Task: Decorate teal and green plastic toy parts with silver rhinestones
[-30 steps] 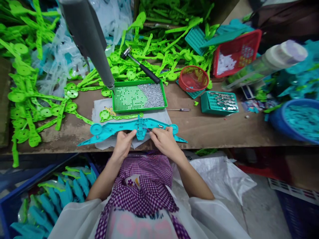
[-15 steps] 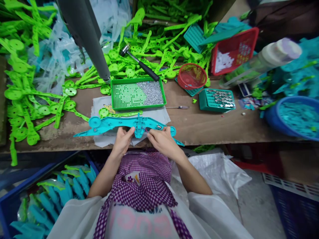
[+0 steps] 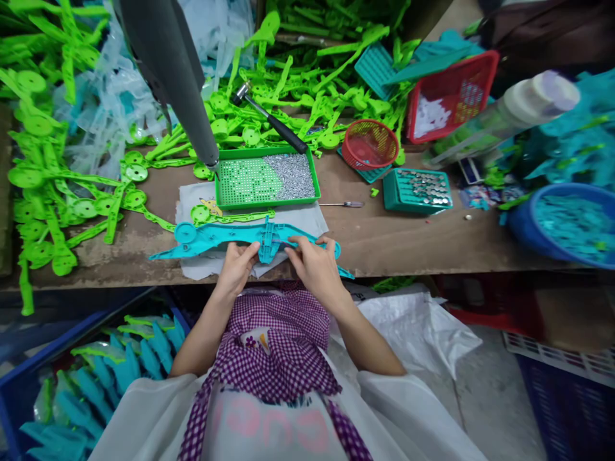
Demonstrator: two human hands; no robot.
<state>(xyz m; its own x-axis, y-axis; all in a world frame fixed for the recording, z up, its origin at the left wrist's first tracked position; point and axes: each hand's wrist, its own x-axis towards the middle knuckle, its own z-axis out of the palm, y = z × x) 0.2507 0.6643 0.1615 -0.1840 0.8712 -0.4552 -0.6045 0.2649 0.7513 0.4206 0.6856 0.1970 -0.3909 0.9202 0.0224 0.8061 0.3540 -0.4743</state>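
A long teal plastic part (image 3: 211, 235) lies across a white cloth (image 3: 307, 221) at the near edge of the wooden bench (image 3: 408, 240). My left hand (image 3: 236, 269) rests against its middle, fingers curled and pinched at the raised centre piece. My right hand (image 3: 314, 262) lies over the right half, fingers pressed down on it. A green plastic part (image 3: 225, 218) lies just behind the teal one.
A green tray (image 3: 267, 179) of small screws sits behind the cloth, a hammer (image 3: 271, 118) beyond it, a grey post (image 3: 177, 83) at its left. Green parts pile at left and back. Red baskets (image 3: 372, 144), a teal tray (image 3: 417, 191), a screwdriver (image 3: 343, 204) and a blue tub (image 3: 567, 224) stand right.
My right hand has slid forward onto the teal part's right half, covering the spot it was pinching. The left hand stays at the centre piece.
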